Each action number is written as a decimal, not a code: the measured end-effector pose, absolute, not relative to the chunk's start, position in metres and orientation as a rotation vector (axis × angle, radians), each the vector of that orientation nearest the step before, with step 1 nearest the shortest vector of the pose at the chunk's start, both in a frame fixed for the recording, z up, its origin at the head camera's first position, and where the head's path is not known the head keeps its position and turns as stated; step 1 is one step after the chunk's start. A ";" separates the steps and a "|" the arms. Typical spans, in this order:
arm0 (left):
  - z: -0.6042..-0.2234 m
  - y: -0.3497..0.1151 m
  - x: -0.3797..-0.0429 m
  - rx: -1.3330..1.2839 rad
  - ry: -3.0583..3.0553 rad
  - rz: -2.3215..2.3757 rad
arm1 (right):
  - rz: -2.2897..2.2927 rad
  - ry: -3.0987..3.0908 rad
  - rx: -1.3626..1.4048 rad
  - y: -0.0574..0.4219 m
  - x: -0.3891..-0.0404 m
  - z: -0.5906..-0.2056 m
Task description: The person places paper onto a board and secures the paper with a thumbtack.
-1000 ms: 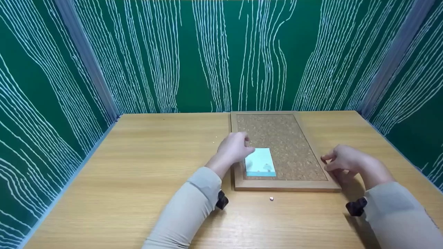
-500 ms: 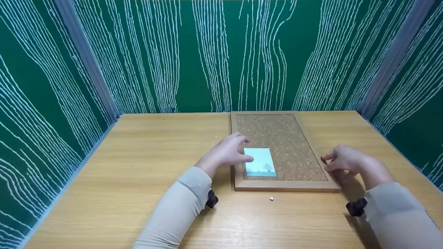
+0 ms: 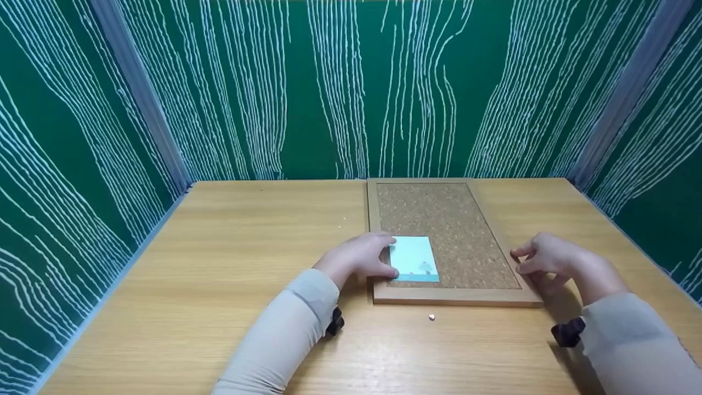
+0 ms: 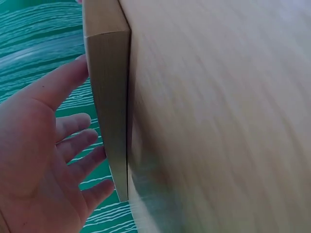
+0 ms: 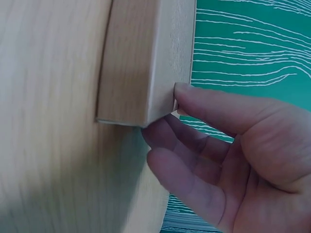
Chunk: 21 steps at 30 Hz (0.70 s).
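A framed corkboard (image 3: 466, 230) lies flat on the table, with a pale mint-green note sheet (image 3: 414, 255) on its near left part. My left hand (image 3: 359, 257) is at the sheet's left side, its thumb on the lower left corner and a fingertip by the upper left corner. In the left wrist view its fingers (image 4: 73, 124) are spread and relaxed beside the frame. At the board's right edge, my right hand (image 3: 562, 262) holds the wooden frame (image 5: 129, 58), thumb on top and bent fingers against the side. The fingertips' underside contact is partly hidden.
A tiny shiny piece (image 3: 431, 317) lies on the wooden table (image 3: 263, 247) just in front of the board. A few pale specks lie left of the board. Green walls (image 3: 307, 88) with white wavy lines enclose the back and sides.
My left hand has moved down along the note's left side, and its thumb has gone from the upper part to the lower left corner. My right hand has kept its place on the frame.
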State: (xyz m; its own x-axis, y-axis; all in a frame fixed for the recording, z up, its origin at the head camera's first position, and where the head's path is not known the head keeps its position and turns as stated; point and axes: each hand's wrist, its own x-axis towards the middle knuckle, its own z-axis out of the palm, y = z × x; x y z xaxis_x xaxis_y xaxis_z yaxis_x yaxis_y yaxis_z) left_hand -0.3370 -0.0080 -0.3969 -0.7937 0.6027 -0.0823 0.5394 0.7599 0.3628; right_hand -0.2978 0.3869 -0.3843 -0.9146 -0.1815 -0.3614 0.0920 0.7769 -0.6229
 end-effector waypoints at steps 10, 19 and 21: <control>-0.401 -0.010 -0.339 0.922 2.752 0.371 | -0.921 2.551 -0.040 0.383 -0.301 -0.385; -0.399 -0.008 -0.338 0.867 2.760 0.420 | -0.830 2.606 -0.107 0.388 -0.300 -0.385; -0.398 -0.008 -0.338 0.859 2.764 0.420 | -0.782 2.632 -0.144 0.387 -0.300 -0.384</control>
